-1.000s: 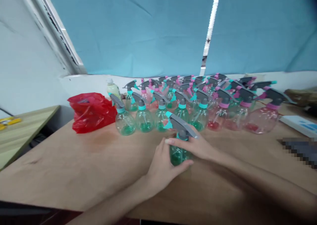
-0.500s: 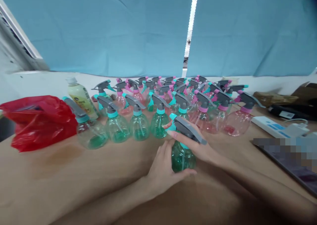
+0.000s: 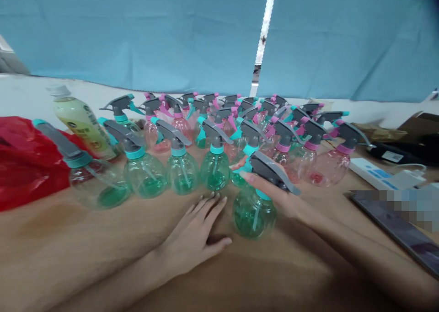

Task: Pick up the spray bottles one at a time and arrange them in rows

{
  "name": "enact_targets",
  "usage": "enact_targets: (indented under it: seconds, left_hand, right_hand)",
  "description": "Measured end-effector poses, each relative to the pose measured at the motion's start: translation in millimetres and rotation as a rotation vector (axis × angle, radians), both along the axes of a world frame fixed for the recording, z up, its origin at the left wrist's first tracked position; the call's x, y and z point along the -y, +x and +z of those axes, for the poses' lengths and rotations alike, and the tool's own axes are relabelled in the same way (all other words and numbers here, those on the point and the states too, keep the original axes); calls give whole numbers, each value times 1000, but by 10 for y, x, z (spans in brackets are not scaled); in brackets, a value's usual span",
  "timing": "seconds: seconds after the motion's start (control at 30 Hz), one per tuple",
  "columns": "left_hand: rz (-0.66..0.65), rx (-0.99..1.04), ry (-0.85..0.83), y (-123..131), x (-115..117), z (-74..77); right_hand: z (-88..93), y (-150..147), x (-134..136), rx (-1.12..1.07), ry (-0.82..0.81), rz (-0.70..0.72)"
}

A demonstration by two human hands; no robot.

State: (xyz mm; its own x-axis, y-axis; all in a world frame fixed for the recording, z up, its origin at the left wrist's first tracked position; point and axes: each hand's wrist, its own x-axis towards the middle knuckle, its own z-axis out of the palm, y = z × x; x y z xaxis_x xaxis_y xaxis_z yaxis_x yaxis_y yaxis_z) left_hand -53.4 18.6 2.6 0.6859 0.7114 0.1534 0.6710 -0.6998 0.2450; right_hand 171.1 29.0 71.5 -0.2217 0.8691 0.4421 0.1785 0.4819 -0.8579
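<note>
My right hand [image 3: 274, 188] is closed around the neck of a green spray bottle [image 3: 252, 216] with a grey and turquoise trigger head, a little liquid-tinted and close in front of me. The bottle leans slightly. To its left, my left hand [image 3: 195, 234] has its fingers spread, palm down, near the tabletop and apart from the bottle. Just beyond my left fingertips stands another green spray bottle [image 3: 215, 170], and beside it a further green spray bottle [image 3: 183, 174]. A clear-green spray bottle [image 3: 99, 184] tilts at the left end of the row.
Pink spray bottles [image 3: 329, 165] stand at the right, with several more behind. A red plastic bag [image 3: 30, 165] and a drink bottle [image 3: 82, 124] are at the left. A white power strip [image 3: 373, 174] and a dark flat device [image 3: 394, 229] lie right. A blue curtain [image 3: 192, 37] hangs behind.
My left hand has let go of the green spray bottle and moved left, its fingers now spread. My right hand still holds the bottle's neck. The view has shifted slightly.
</note>
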Motion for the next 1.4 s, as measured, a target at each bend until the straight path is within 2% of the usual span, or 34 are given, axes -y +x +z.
enact_targets:
  seconds: [0.3, 0.57, 0.97, 1.17, 1.4]
  left_hand:
    - [-25, -62, 35, 18, -12, -1]
    - [-43, -71, 82, 15, -15, -3]
    - [-39, -90, 95, 33, -19, 29]
    - [-34, -105, 87, 26, -8, 33]
    - [-32, -99, 80, 23, -14, 40]
  right_hand:
    - [-15, 13, 16, 78, 21, -28]
    - [34, 40, 4, 86, 48, 16]
    - [34, 35, -2, 78, 99, -21]
    - [6, 36, -5, 9, 48, 55]
    - [52, 22, 35, 7, -27, 53]
